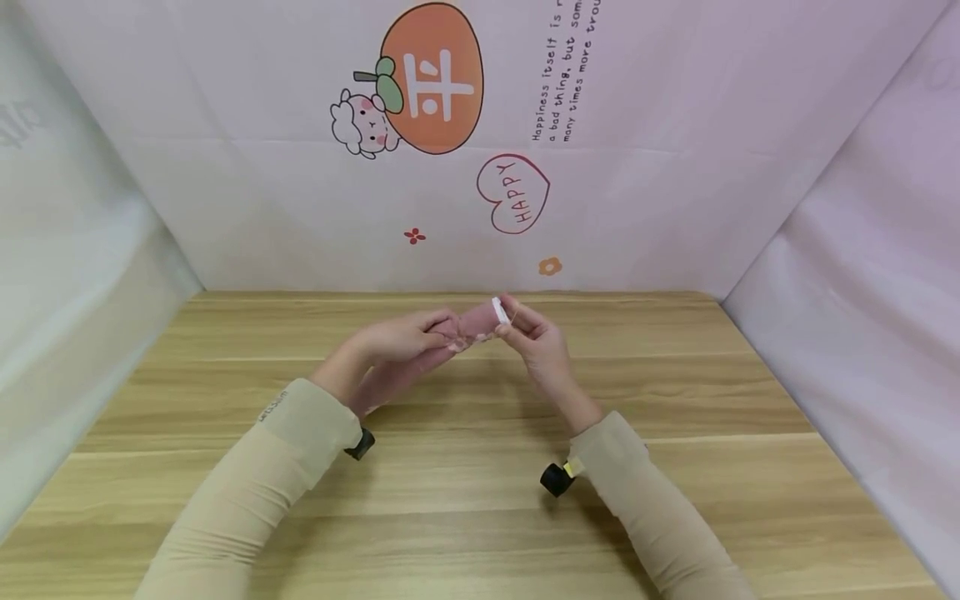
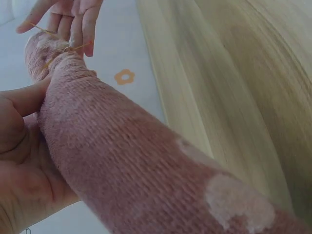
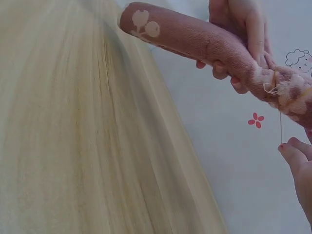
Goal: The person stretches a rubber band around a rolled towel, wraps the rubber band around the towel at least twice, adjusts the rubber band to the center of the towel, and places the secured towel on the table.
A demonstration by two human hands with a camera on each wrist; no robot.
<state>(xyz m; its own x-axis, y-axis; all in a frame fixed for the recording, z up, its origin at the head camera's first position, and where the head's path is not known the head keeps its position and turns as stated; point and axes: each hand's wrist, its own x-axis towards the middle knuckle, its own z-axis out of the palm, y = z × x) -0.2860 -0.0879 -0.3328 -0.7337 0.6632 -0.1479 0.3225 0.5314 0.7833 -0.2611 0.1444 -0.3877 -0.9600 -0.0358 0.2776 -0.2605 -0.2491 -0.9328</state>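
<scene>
A dusty-pink towel, rolled into a long tube with pale patches, is held above the table. My left hand grips the roll around its middle, thumb along one side and fingertips showing beneath it in the right wrist view. Near the far end, a thin yellowish rubber band cinches the roll and is drawn out from it. My right hand holds the stretched band by its fingertips, beside the white-edged end of the towel. Part of the right hand is cut off in the right wrist view.
A wood-grain table lies below both hands. Behind it stands a white printed backdrop, and white sheets hang at both sides. A small black camera sits at the right wrist, another at the left.
</scene>
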